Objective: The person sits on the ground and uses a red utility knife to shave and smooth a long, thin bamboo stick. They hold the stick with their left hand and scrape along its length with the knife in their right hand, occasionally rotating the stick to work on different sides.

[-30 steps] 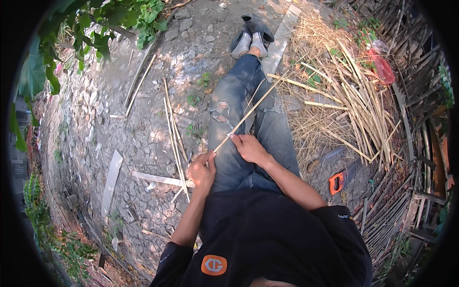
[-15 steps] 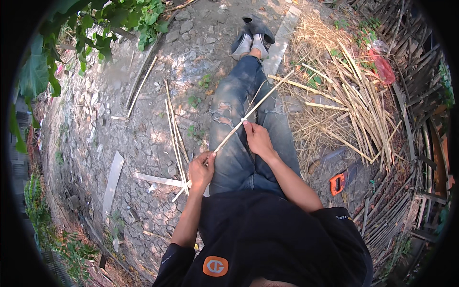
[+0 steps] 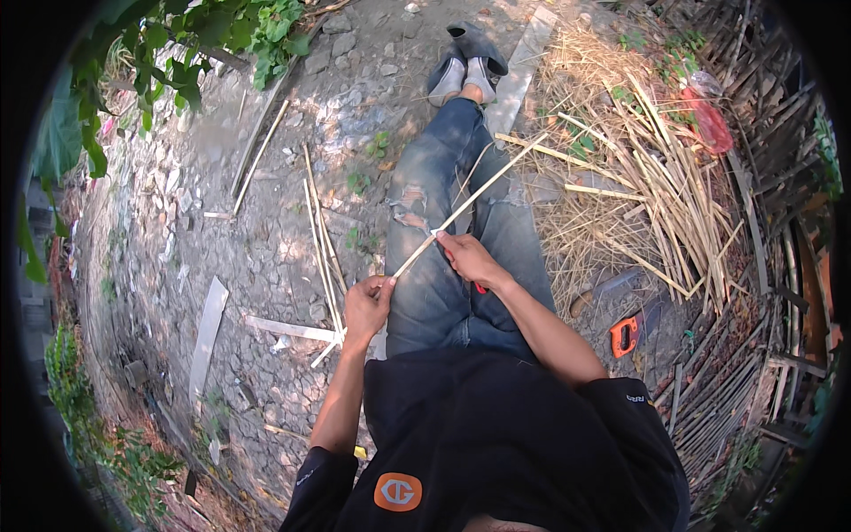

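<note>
Seated on stony ground, legs stretched out. Left hand (image 3: 366, 304) closed around the near end of a long bamboo strip (image 3: 467, 203) slanting up and away over the jeans. Right hand (image 3: 467, 260) clenched on a red-handled knife (image 3: 479, 286), touching the strip midway. Orange-handled saw (image 3: 624, 335) lying well right of the right hand, beside the pile of bamboo strips (image 3: 660, 191).
</note>
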### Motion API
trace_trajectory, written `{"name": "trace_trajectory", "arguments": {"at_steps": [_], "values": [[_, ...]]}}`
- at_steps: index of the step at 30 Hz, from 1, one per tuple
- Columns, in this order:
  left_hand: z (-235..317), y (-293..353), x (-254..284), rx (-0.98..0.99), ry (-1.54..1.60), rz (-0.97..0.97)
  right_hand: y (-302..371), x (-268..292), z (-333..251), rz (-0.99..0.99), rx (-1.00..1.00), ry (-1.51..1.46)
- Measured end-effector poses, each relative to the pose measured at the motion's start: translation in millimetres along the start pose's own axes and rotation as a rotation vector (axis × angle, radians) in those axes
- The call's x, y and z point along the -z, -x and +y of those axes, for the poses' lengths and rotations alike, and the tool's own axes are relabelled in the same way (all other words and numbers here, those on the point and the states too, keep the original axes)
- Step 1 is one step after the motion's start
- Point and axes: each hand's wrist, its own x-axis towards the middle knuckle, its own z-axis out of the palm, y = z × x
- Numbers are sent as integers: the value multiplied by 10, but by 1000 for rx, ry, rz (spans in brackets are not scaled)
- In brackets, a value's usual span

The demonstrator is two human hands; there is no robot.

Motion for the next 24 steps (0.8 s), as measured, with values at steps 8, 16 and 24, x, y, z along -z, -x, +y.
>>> {"name": "trace_trajectory", "arguments": {"at_steps": [8,16,24], "values": [[-75,-6,-57,-8,90,2,63,31,53,114,87,-330],[101,158,-169,-108,-267,232,179,-219,-149,502,381,179],[177,178,-176,-214,-373,296,55,-234,-93,514,529,268]]}}
